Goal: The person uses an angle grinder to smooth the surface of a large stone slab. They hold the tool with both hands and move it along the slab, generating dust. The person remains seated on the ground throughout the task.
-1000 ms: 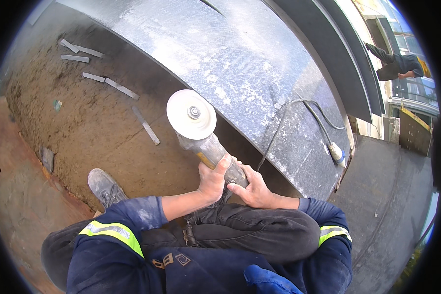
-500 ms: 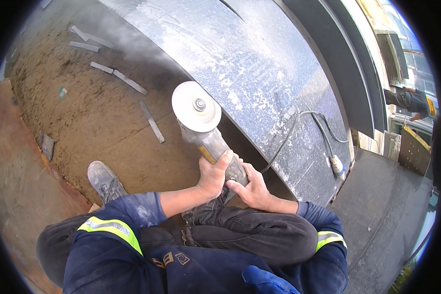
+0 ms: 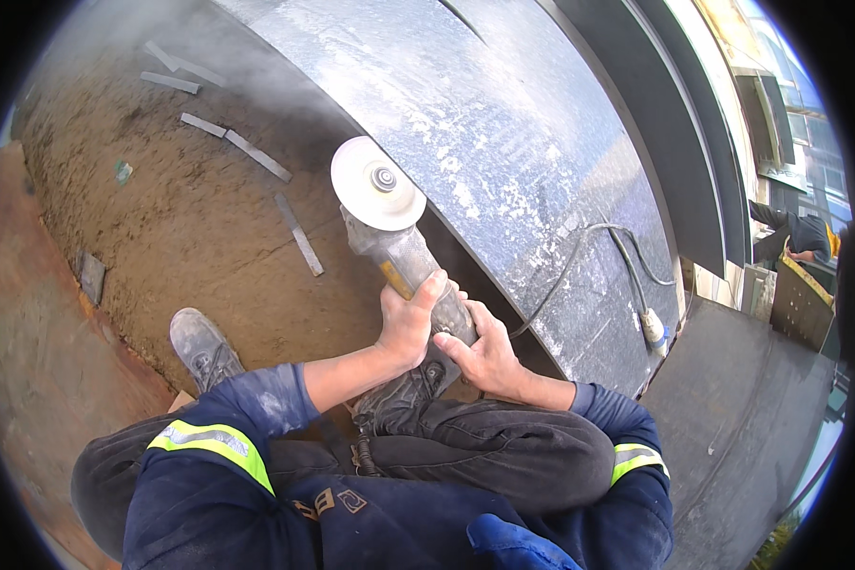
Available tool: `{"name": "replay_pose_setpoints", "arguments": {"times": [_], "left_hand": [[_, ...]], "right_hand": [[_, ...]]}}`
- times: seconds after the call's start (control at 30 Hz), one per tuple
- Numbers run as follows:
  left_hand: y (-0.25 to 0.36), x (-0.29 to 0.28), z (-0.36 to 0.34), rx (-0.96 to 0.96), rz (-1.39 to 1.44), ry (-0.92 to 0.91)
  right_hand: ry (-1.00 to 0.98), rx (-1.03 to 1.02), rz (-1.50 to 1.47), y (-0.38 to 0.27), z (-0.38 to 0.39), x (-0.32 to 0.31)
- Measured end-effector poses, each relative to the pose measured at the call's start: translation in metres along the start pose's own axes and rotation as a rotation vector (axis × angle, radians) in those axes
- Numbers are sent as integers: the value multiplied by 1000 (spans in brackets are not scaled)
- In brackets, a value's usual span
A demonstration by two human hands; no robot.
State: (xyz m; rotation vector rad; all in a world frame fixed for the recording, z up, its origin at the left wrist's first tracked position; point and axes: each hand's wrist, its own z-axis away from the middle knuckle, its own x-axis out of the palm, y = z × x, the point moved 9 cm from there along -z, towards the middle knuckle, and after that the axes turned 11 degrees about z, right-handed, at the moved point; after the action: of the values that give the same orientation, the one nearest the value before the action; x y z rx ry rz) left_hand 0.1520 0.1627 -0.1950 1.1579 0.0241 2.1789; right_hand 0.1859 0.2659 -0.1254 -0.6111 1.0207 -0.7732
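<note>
Along the left edge of the grey slab, a dusty angle grinder points its pale disc away from the person. The left hand wraps its body and the right hand closes round its rear end, both gripping firmly. To the left of the slab, loose narrow strips lie on the ground, so some cutting looks done; the long edge by the disc appears straight, and how much is left cannot be judged. Dust hangs past the slab's upper left edge and veils the farthest strips. Whether the disc touches the slab or only overlaps it in view is unclear, as is whether it turns. A cable crosses the slab and drops from sight behind the right hand, so its join with the grinder is hidden. Well beyond the slab's right side, another person is partly blocked from view.
</note>
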Motion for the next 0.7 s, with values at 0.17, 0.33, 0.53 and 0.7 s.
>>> {"name": "replay_pose_setpoints", "arguments": {"times": [0.17,0.33,0.53,0.7], "left_hand": [[5,2,-5,-10,0,7],[9,3,-9,-12,10,8],[6,0,-4,-20,14,8],[-14,-3,16,-53,-91,-44]], "right_hand": [[19,-8,-37,-6,-5,1],[8,25,-20,-7,-10,3],[17,19,-46,-9,-3,4],[-2,12,-46,7,21,4]]}}
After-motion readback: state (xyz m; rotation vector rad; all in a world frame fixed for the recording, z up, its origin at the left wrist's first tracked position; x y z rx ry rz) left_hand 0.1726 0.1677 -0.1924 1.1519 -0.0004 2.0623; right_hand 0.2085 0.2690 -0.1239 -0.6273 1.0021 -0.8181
